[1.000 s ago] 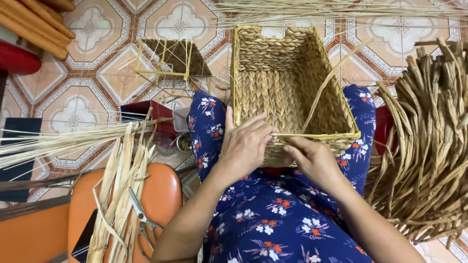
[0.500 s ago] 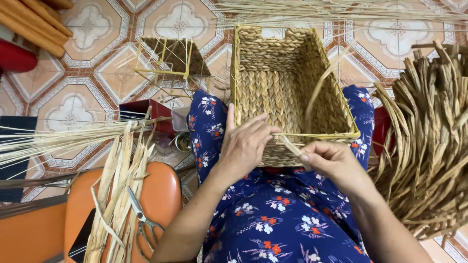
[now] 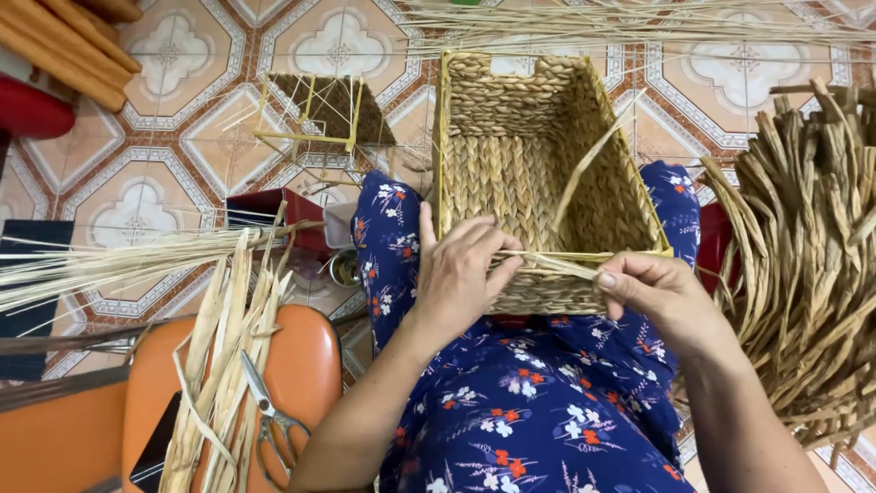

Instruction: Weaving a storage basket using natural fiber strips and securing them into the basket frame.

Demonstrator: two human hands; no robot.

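Both hands (image 3: 461, 274) (image 3: 652, 292) pinch a straw strand (image 3: 557, 265) (pale) at the woven basket (image 3: 511, 173) rim.

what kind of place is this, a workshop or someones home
Probably a home floor used for basket weaving: patterned floor tiles, a half-woven basket on the person's lap, a heap of dried fibre strands and scissors on an orange stool.

Scissors (image 3: 266, 413) and pale dried strips (image 3: 219, 365) are laid on an orange stool (image 3: 310, 365), while a wire basket frame (image 3: 315, 114) is seen on the patterned tile floor (image 3: 173, 137).
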